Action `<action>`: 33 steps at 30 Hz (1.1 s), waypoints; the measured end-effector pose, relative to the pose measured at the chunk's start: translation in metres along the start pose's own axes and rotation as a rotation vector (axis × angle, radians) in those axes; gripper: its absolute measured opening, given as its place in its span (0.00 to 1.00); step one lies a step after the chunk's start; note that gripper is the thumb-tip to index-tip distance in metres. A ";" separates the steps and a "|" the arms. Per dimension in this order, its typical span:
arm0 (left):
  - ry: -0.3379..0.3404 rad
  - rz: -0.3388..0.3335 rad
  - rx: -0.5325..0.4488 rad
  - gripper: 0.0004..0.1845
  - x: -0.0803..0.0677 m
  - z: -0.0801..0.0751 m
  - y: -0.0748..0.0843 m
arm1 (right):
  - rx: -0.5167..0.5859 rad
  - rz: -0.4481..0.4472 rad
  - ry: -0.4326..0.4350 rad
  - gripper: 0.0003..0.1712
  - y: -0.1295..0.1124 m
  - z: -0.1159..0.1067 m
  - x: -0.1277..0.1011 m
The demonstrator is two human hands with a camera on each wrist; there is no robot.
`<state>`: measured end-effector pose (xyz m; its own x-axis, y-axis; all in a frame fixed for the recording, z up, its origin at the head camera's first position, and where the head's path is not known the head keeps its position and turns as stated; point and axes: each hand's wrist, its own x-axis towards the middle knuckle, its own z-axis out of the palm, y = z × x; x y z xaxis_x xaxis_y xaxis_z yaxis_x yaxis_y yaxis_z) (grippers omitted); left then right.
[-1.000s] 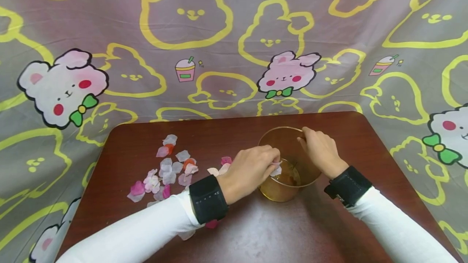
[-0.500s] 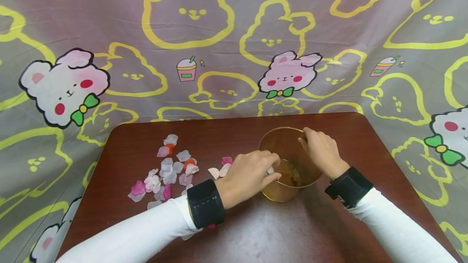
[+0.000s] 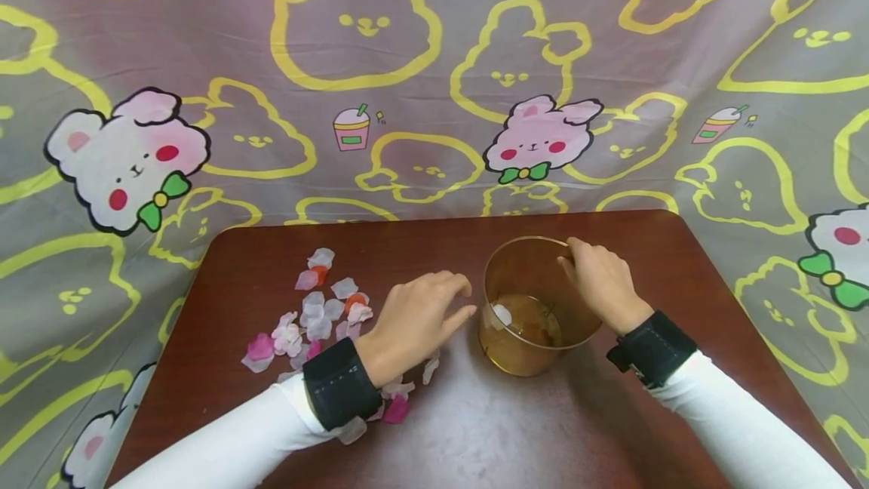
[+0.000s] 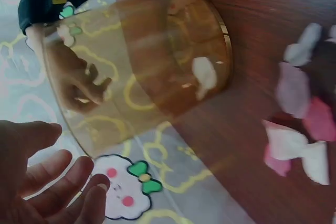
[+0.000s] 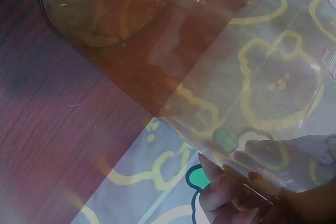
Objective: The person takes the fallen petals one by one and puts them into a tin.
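Note:
A see-through amber cylindrical container [image 3: 519, 357] stands upright on the table. My right hand [image 3: 604, 285] grips its rim on the right side, with the thumb inside and the fingers outside in the right wrist view [image 5: 231, 192]. Inside, toward the left of the bottom, lies a whitish petal [image 3: 502, 315], also visible through the wall in the left wrist view. My left hand [image 3: 416, 321] hovers left of the container, fingers loosely bent and apart, holding nothing. Below and left of it lie loose fabric petals [image 3: 314, 313] in white, pink and orange, some hidden behind the hand and sleeve.
The brown wooden table [image 3: 434, 247] has rounded far corners. A patterned cloth [image 3: 421, 36] hangs behind and beside it. More petals, among them a bright pink petal [image 3: 397, 409], lie by the left wrist strap [image 3: 342, 383].
My left hand has let go of a whitish petal inside the container and drawn back left, its fingers spreading. The right hand stays on the rim.

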<state>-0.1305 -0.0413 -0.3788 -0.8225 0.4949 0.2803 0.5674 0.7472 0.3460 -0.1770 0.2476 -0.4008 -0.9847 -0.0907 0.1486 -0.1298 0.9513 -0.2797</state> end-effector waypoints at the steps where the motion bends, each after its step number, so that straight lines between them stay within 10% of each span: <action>1: -0.004 -0.015 0.002 0.11 -0.003 0.000 -0.003 | 0.000 0.000 0.000 0.09 0.000 0.000 0.000; 33: -0.082 -0.342 0.072 0.12 -0.098 0.004 -0.095 | 0.000 -0.001 0.004 0.08 0.000 0.001 -0.001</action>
<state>-0.1038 -0.1591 -0.4433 -0.9663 0.2427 0.0858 0.2574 0.9035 0.3426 -0.1763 0.2470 -0.4016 -0.9842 -0.0904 0.1525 -0.1307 0.9511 -0.2798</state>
